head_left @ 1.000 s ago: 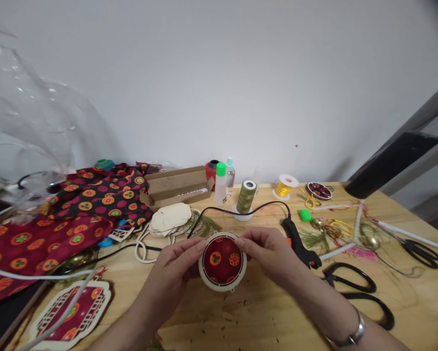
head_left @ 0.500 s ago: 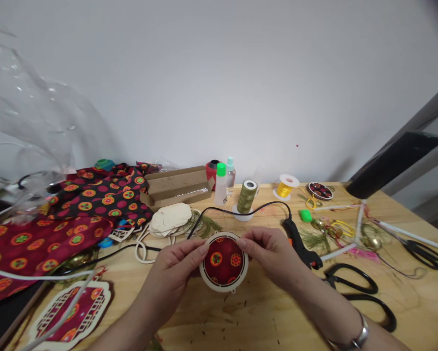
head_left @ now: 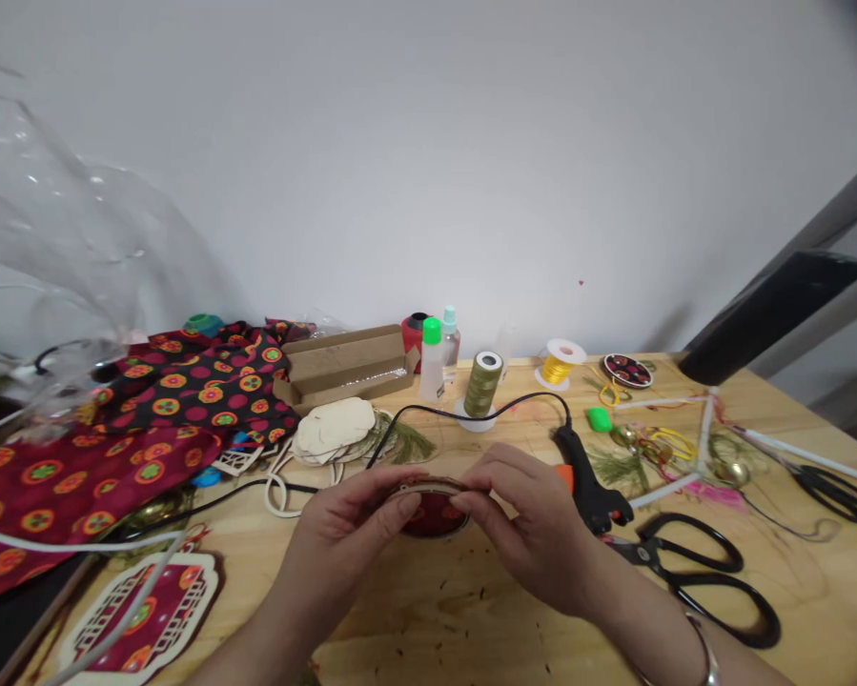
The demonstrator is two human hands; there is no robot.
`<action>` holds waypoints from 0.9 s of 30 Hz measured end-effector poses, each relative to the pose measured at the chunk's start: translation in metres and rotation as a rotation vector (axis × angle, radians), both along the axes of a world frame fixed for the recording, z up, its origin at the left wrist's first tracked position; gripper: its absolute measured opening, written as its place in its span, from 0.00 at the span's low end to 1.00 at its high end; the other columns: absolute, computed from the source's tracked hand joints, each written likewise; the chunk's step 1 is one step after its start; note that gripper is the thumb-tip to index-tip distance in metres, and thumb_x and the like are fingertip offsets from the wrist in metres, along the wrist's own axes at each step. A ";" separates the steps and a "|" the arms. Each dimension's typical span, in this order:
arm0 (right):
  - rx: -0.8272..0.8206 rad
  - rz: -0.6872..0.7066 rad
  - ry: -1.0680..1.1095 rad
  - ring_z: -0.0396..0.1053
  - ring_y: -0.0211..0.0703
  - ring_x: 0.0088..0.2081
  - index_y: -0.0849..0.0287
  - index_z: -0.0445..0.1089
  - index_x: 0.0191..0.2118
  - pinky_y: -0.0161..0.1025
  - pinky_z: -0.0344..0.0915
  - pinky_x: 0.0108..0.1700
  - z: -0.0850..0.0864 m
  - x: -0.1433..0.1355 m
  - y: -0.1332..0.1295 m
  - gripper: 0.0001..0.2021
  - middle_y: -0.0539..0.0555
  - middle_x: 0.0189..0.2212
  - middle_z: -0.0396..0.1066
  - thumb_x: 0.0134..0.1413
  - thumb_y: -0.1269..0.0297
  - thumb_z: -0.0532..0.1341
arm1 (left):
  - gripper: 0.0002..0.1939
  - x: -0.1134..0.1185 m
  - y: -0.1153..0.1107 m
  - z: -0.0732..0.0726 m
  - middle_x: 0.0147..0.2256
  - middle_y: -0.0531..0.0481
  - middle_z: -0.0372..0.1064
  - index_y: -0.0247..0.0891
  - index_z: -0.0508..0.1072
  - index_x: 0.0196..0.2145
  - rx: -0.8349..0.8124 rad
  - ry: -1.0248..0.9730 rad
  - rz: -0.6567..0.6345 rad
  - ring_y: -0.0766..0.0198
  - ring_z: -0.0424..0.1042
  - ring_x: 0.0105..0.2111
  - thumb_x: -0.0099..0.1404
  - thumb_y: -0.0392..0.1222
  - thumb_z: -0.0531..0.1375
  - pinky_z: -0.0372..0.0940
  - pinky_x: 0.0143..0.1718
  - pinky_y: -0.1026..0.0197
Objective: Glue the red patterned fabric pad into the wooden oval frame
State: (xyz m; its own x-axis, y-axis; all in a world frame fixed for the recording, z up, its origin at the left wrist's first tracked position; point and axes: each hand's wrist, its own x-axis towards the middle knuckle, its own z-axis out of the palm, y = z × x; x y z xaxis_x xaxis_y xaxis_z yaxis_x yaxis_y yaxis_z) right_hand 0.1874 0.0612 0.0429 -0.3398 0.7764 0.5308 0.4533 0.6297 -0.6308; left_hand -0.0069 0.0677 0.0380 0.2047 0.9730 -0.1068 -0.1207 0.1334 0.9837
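Note:
My left hand (head_left: 357,524) pinches the left edge of a round ornament (head_left: 435,515) with dark red patterned fabric and a pale rim. Its right edge is gripped by my right hand (head_left: 520,524), thumb on the front. The ornament is tilted so that its face looks narrow, and its top edge shows between the fingers. It is held above the wooden table, near the middle of the view. Fingers behind the ornament are partly hidden.
Black scissors (head_left: 685,562) and a black glue gun (head_left: 585,481) lie right of my hands. Pale wooden cutouts (head_left: 336,426), a cardboard box (head_left: 349,367), bottles (head_left: 432,367) and a green thread spool (head_left: 483,388) stand behind. Patterned fabric (head_left: 214,381) and a framed ornament (head_left: 146,619) are at left.
The ornament has tipped from facing me to a steep slant, and its lower part has swung up. Both hands have turned with it, still holding its edges.

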 end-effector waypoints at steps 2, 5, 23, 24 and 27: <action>0.013 0.004 -0.008 0.64 0.40 0.31 0.60 0.69 0.34 0.37 0.60 0.35 0.000 0.000 0.000 0.04 0.53 0.27 0.69 0.58 0.71 0.57 | 0.08 0.000 0.000 0.001 0.34 0.49 0.80 0.41 0.80 0.35 0.018 0.015 -0.005 0.60 0.77 0.34 0.55 0.40 0.65 0.70 0.38 0.64; -0.003 0.012 0.032 0.66 0.40 0.33 0.60 0.70 0.37 0.36 0.61 0.37 0.002 0.000 -0.001 0.04 0.54 0.30 0.71 0.57 0.70 0.59 | 0.07 -0.001 0.001 0.001 0.34 0.51 0.80 0.42 0.80 0.35 0.012 0.024 0.021 0.61 0.76 0.34 0.56 0.40 0.65 0.69 0.37 0.65; -0.729 0.049 0.600 0.66 0.37 0.27 0.60 0.74 0.29 0.34 0.64 0.32 -0.004 -0.005 0.010 0.06 0.50 0.24 0.72 0.47 0.62 0.65 | 0.16 -0.002 -0.001 0.000 0.42 0.42 0.77 0.40 0.77 0.43 -0.485 -0.592 -0.365 0.49 0.75 0.41 0.61 0.49 0.59 0.68 0.40 0.49; -0.768 0.073 0.626 0.65 0.36 0.25 0.60 0.73 0.28 0.34 0.63 0.30 -0.004 -0.006 0.009 0.07 0.49 0.23 0.71 0.45 0.61 0.66 | 0.18 -0.003 -0.002 -0.001 0.43 0.41 0.76 0.39 0.76 0.46 -0.484 -0.608 -0.423 0.47 0.74 0.42 0.61 0.49 0.59 0.67 0.42 0.47; -0.845 0.134 0.653 0.61 0.33 0.21 0.60 0.74 0.27 0.33 0.61 0.26 -0.002 -0.008 0.008 0.10 0.47 0.20 0.67 0.42 0.58 0.68 | 0.21 -0.005 -0.004 -0.005 0.45 0.38 0.75 0.38 0.74 0.49 -0.464 -0.634 -0.513 0.45 0.72 0.46 0.60 0.49 0.59 0.65 0.44 0.45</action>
